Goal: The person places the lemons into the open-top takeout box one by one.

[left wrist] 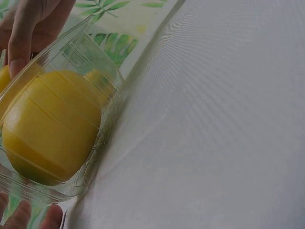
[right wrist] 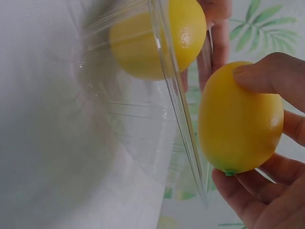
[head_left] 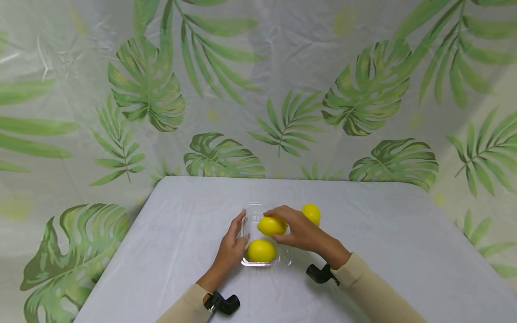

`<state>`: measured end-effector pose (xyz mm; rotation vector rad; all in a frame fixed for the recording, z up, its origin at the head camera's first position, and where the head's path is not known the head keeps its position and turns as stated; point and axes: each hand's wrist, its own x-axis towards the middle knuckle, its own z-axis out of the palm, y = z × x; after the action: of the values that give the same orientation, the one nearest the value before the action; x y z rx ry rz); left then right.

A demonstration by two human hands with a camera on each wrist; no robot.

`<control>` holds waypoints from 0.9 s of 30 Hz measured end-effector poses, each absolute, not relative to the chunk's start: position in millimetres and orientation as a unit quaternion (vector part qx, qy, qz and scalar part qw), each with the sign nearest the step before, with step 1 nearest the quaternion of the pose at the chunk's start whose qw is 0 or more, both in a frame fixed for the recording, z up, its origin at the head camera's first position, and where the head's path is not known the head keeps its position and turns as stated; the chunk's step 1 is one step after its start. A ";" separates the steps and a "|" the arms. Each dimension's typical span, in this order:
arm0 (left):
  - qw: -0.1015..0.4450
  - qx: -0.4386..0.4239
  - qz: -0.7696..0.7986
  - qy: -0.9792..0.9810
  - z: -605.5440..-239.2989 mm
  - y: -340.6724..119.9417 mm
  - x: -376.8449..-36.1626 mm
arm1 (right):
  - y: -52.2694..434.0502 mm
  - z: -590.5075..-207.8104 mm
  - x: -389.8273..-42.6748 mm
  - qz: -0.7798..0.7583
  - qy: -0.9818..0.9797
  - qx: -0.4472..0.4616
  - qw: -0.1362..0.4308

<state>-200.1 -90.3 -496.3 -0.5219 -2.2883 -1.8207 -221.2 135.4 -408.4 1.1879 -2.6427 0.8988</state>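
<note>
A clear plastic container sits on the table, one lemon lying in its near end. My left hand holds the container by its left side, thumb at the rim and fingers along the outer wall. Above the container, my right hand grips a second lemon between thumb and fingers. In the right wrist view this lemon is apart from the container's rim, its green stem tip showing. A third lemon rests on the table behind the right hand, partly hidden by it.
A white cloth covers the table. Behind it hangs a leaf-patterned sheet. Each wrist wears a small black camera, the left one and the right one both near the table's front.
</note>
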 end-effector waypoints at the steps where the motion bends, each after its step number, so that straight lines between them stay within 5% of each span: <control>1: 0.085 -0.175 -0.611 -0.767 -497.0 -90.5 -200.3 | 134.5 -408.6 -221.4 0.295 -0.871 0.390 0.053; 27: 0.079 -0.180 -0.620 -0.760 -492.3 -90.4 -197.3 | 123.3 -412.1 -224.0 0.234 -0.894 0.380 0.031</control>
<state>-197.3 -90.4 -492.3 -0.5386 -2.2740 -1.8543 -224.0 123.3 -412.1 1.1703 -2.7549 0.7204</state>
